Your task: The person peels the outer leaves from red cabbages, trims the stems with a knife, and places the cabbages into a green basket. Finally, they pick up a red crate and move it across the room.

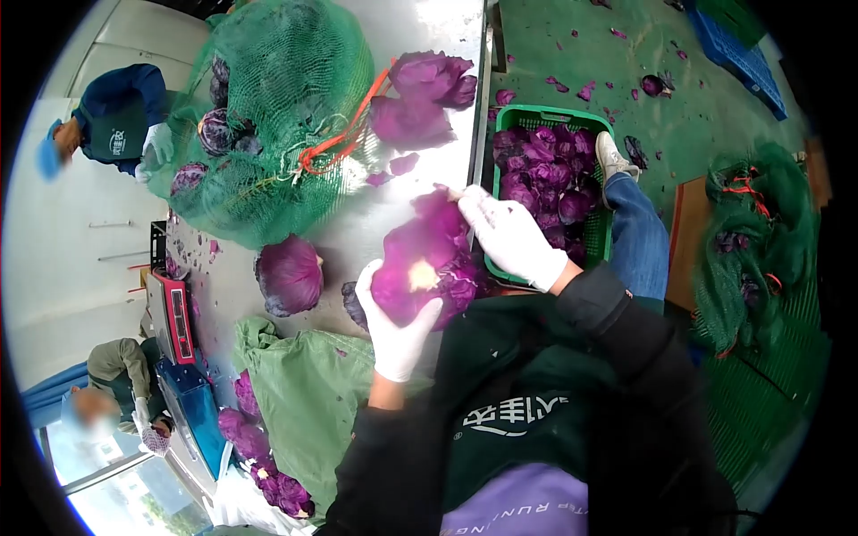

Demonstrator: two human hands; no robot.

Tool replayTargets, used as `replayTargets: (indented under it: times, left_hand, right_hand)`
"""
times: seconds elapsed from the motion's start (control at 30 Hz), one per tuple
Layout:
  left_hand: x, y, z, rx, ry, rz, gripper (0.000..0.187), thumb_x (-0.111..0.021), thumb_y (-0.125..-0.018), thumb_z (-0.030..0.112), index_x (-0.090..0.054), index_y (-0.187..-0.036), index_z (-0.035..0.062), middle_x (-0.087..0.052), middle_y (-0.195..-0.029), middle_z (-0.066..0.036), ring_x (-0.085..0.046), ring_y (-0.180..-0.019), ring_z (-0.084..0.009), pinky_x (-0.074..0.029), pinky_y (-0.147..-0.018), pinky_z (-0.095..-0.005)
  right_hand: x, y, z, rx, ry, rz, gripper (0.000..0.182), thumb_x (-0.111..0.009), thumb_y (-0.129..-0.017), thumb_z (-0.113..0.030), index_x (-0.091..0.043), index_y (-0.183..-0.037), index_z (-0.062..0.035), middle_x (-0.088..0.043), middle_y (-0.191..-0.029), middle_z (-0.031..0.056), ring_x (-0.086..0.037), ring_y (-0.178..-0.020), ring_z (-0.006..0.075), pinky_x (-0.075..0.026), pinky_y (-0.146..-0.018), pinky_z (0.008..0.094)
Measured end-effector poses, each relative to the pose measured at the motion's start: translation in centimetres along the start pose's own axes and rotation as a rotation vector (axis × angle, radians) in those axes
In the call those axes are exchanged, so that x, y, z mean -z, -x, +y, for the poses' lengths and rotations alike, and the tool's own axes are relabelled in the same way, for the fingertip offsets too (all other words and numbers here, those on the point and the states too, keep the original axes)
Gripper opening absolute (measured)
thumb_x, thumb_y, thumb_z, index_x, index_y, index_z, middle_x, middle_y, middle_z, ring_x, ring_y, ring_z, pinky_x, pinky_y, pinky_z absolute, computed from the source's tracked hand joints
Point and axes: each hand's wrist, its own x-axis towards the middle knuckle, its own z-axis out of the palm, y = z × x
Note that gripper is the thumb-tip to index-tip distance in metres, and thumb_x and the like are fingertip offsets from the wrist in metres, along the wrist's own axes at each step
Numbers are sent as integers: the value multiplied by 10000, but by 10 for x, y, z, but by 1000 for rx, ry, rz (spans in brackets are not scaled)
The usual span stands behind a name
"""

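My left hand, in a white glove, is wrapped around the lower left side of a red cabbage, its pale cut stem facing up. My right hand, also gloved, is closed with its fingertips at the upper edge of a loose purple leaf on that cabbage. The leaf is blurred. Left of my left hand, a whole red cabbage rests on the metal table. Another dark cabbage is partly hidden behind my left hand. Peeled leaves lie farther up the table.
A green crate of red cabbages stands by my right arm. A green mesh sack of cabbages fills the table's far left. Two people work at left, near a red scale. Mesh sacks lie at right.
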Motion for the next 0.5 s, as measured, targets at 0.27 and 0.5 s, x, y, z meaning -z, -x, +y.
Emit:
replayTargets:
  times: [0.27,0.5]
  left_hand:
    - [6,9,-14,62,180,50,872,-842,-667,45,-367,-1399,52,-433,-1320,-109,-458,-1227,-238,-366,-1080,-394]
    - [-6,9,7,34,3,90,866,-856,-673,59,-369,-1389,41,-436,-1313,-120,-462,-1220,-245,-361,-1082,-392]
  right_hand:
    - [12,-14,-4,-600,-614,-187,437,-572,-969,-290,-524,-1328,-45,-637,-1126,176,-672,-898,317,-556,-789,381]
    - [55,9,-67,-317,-434,-75,705,-747,-827,-425,-477,-1382,-82,-575,-1149,150,-650,-1004,299,-547,-863,364]
